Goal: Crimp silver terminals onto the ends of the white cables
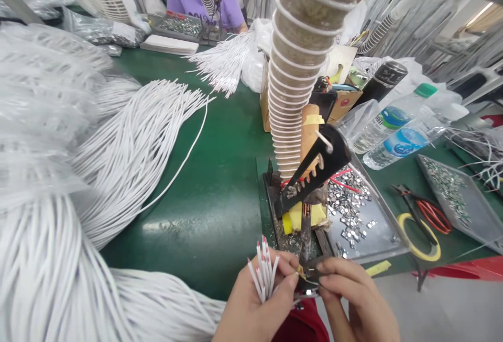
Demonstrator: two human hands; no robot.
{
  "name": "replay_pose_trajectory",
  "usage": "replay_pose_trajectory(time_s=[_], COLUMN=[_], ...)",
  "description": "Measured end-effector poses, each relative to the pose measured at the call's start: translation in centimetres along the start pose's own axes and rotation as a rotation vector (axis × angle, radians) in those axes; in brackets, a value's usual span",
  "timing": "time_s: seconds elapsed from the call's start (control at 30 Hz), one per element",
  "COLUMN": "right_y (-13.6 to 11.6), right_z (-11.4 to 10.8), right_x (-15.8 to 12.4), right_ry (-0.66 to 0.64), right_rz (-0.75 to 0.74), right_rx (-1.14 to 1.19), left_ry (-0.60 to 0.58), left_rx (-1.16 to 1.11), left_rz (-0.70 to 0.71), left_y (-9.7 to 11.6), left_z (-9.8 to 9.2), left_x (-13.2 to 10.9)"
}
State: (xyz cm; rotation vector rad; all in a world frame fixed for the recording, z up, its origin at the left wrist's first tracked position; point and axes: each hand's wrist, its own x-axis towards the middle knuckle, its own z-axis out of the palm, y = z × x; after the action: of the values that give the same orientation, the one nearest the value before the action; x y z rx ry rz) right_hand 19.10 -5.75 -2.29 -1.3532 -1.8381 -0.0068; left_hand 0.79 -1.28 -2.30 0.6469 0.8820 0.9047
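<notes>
My left hand (263,300) is closed around a small bunch of white cables (264,274) whose ends are reddish. Its thumb and forefinger pinch close to the tip of a soldering iron (305,234), which points down from a stand. Opposite it, my right hand (356,292) has its fingertips pressed together at the same spot, on something too small and covered to make out. Just below the fingertips, small shiny metal pieces (308,293) show. The iron has a wooden handle (310,132) and a black bracket (326,161).
A ribbed hose (302,59) hangs over the iron. To the right lie a tray (387,237) of small metal connectors, yellow tape (404,221), red-handled pliers (432,215) and water bottles (404,145). Large white cable bundles (133,158) cover the left. Across the table sits a person in purple (231,1).
</notes>
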Motion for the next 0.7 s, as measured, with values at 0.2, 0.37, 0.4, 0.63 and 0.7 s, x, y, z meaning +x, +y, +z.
replay_pose_trajectory(time_s=[0.2,0.37,0.4,0.63,0.7], right_y=[-0.6,-1.4,-1.5,-1.6,-1.5], right_z=[0.8,1.1,1.2,1.7,1.6], right_x=[0.7,2.0,2.1,1.1,1.0], right_ry=[0.080,0.154,0.159,0.166,0.140], right_rz=[-0.049,-0.043,-0.048,-0.012,0.006], right_rx=[-0.077,-0.102,-0.101,-0.187,-0.182], left_ry=[-0.003,0.061,0.073,0.015,0.016], left_rx=[-0.050,-0.053,-0.050,0.028,0.034], left_rz=[-0.042,-0.042,-0.037,0.062,0.074], left_y=[0.1,1.0,1.1,0.9,0.8], left_z=[-0.2,0.5,0.6,0.5,0.4], left_x=[0.1,-0.1,-0.1,-0.2,-0.3])
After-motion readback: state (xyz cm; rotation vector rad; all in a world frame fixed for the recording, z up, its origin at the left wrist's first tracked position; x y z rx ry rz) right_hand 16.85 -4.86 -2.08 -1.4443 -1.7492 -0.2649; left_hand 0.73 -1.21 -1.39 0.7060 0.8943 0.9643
